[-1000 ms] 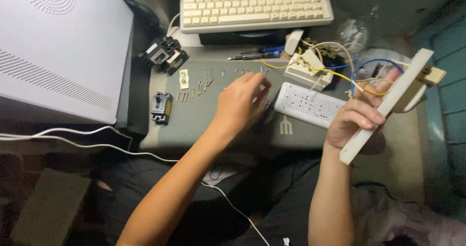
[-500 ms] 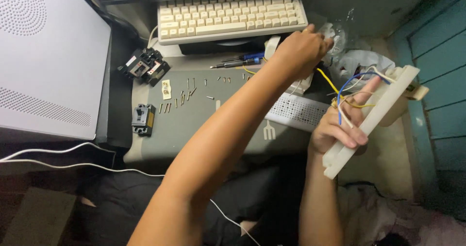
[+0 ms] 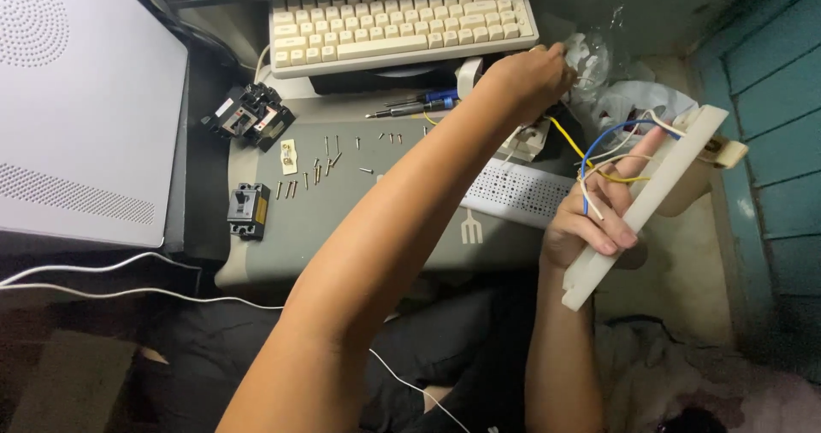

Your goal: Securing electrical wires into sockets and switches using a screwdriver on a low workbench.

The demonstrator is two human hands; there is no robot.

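Note:
My right hand grips a long white plastic strip housing, held tilted off the right edge of the grey mat. Blue, yellow and white wires run from the housing toward a white socket block on the mat. My left arm crosses the mat diagonally. My left hand is at the far right, beside the keyboard, its fingers curled against a clear plastic bag. Whether it grips the bag or something in it is hidden.
Several small screws lie scattered on the mat, with black parts, a small black switch, a screwdriver and a white perforated cover. A white computer case stands left. White cables trail below.
My left hand went from the middle of the mat up and right to the plastic bag beside the keyboard. The right hand keeps its hold on the white housing, now with the wires in sight.

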